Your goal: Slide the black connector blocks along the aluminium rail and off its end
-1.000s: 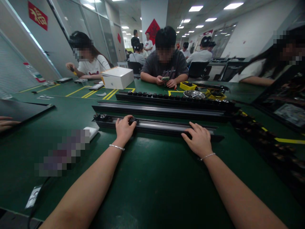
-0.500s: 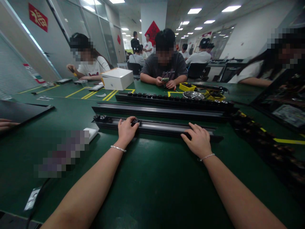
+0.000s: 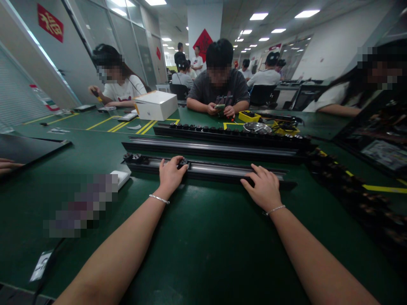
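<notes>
Green table [image 3: 197, 237] lies open before hands [image 3: 171, 173] on the rail's [image 3: 219, 169] near edge.

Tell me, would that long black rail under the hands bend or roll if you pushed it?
The long black rail looks like rigid metal, so probably stiff. It lies flat on the green table, so it would likely slide, not roll. The right hand rests on it.

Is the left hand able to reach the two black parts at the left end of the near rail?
Probably yes. The left hand rests on the near rail, and the two black parts sit further left on it, with only bare rail between.
</notes>
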Motion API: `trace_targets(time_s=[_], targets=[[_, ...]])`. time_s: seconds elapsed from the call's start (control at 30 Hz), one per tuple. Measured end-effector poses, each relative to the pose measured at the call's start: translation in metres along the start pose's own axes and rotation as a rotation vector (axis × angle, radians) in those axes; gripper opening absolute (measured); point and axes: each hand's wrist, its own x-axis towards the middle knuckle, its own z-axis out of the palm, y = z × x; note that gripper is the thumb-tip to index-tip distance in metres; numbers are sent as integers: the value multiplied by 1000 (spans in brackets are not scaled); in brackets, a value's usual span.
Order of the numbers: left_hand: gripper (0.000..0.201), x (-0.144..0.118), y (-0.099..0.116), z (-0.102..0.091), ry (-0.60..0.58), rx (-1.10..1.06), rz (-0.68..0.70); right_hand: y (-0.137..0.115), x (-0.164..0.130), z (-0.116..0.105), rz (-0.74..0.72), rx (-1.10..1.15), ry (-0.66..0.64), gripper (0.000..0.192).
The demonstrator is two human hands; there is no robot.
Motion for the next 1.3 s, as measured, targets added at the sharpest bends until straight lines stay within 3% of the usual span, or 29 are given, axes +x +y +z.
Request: trace_targets(time_s=[0.8,1.03,1.17,1.3], targets=[[26,-4,8,-1,-22,-53,-12,-2,0,-2,-6,-31,-9,40],[31,-3,6,-4,-8,41,100,-3,0,-3,0,-34,-22,39],[29,-4,7,-7,83,97,54,-2,0,-2,1,-30,-18,38],[33,-3,6,-8,39,184,25,-2,0,-2,-1,-30,-16,38]])
